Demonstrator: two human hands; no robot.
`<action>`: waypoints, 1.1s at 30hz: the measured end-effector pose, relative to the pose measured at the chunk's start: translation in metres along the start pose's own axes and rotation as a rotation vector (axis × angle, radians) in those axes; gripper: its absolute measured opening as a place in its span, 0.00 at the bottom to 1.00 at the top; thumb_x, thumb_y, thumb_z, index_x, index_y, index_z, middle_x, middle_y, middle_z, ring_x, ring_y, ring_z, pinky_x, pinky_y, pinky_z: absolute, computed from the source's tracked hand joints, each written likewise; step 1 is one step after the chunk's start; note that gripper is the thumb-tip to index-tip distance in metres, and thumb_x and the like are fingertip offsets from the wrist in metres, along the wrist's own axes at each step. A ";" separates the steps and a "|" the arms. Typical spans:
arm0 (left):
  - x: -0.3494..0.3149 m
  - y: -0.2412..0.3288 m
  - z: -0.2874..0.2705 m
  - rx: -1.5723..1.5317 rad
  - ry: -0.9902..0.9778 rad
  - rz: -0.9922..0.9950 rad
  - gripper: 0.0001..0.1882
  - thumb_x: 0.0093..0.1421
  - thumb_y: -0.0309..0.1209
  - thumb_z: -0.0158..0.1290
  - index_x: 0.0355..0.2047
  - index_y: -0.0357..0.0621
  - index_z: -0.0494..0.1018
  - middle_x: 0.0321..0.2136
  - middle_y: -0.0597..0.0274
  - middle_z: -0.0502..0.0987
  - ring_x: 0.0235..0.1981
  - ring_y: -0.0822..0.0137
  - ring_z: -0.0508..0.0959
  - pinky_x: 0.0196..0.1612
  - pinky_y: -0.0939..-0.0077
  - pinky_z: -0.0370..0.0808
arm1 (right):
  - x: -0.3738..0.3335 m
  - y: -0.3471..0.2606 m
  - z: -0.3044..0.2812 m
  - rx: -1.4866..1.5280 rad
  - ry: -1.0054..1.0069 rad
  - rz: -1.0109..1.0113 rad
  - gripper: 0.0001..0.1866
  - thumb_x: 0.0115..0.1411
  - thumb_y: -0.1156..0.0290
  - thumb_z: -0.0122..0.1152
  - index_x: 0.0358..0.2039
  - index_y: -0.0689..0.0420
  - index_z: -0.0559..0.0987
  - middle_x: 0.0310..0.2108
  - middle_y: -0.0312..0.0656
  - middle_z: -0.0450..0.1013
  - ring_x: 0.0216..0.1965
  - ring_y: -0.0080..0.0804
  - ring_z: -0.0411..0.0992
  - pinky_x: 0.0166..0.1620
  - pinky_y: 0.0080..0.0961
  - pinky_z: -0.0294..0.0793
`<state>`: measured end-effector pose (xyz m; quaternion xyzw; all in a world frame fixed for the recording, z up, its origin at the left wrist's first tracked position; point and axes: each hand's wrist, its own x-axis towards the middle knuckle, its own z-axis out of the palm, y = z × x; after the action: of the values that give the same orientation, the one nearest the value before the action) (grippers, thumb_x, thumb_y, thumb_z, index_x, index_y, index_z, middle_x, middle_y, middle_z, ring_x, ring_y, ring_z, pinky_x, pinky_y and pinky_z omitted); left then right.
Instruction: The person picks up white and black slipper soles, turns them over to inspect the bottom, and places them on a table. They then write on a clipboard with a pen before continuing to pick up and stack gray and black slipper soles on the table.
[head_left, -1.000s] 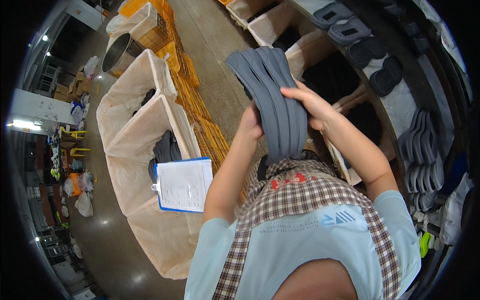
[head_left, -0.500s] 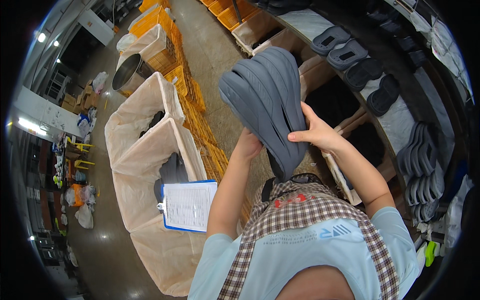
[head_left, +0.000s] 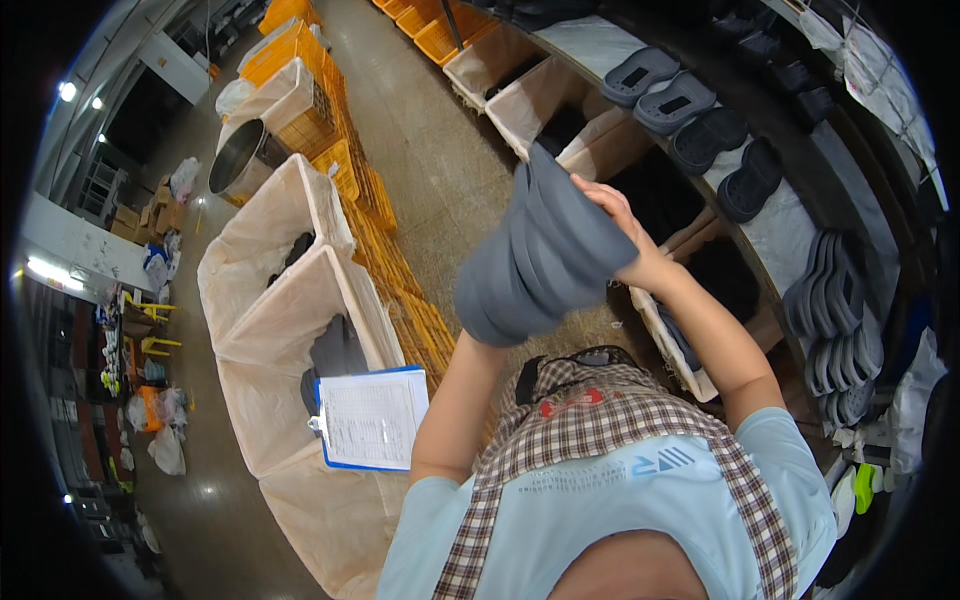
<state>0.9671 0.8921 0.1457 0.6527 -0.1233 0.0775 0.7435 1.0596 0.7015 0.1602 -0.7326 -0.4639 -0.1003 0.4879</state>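
Observation:
Between my hands is a stack of dark grey foam shoe soles (head_left: 535, 255), nested against one another and tilted, their edges fanned out. My right hand (head_left: 622, 232) grips the stack at its upper right side, fingers wrapped over the edge. Only the wrist of my left hand (head_left: 482, 343) shows below the lower left end of the stack; its fingers are hidden behind the soles. The stack is held up in front of my checked apron (head_left: 620, 425), above the floor.
On my left stand cloth-lined bins (head_left: 235, 375) with dark pieces inside, a clipboard (head_left: 370, 418) on one rim, and yellow crates (head_left: 375, 205) beyond. To my right, a bench (head_left: 785, 225) carries grey shoes (head_left: 640, 75) and stacked soles (head_left: 835, 285), with more lined bins (head_left: 520, 95) beneath.
The stack has been turned, its narrow end swinging from near my body to pointing up and away. My right hand has moved up a little along it; my left hand has gone behind its lower end.

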 end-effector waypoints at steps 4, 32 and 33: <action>-0.004 0.006 0.008 -1.203 0.135 -0.546 0.21 0.65 0.32 0.42 0.57 0.37 0.59 0.51 0.49 0.69 0.50 0.61 0.74 0.48 0.68 0.78 | -0.011 -0.001 -0.015 0.021 -0.112 0.003 0.30 0.51 0.75 0.61 0.55 0.49 0.64 0.62 0.45 0.57 0.60 0.44 0.57 0.60 0.37 0.59; -0.014 0.008 0.021 -0.811 0.206 -0.610 0.27 0.65 0.43 0.39 0.51 0.28 0.64 0.42 0.42 0.74 0.36 0.59 0.81 0.32 0.71 0.83 | -0.059 -0.051 -0.005 1.135 0.114 0.744 0.40 0.47 0.68 0.60 0.61 0.60 0.57 0.60 0.52 0.55 0.61 0.41 0.56 0.61 0.33 0.59; -0.015 0.008 0.021 -0.839 0.213 -0.609 0.26 0.65 0.42 0.39 0.51 0.28 0.64 0.41 0.42 0.74 0.35 0.59 0.81 0.32 0.71 0.83 | -0.061 -0.048 -0.008 1.262 0.152 0.752 0.41 0.46 0.69 0.60 0.61 0.61 0.57 0.59 0.51 0.57 0.59 0.40 0.59 0.60 0.34 0.61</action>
<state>0.9489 0.8731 0.1517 0.2937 0.1277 -0.1322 0.9381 0.9917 0.6645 0.1573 -0.4133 -0.1159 0.3090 0.8487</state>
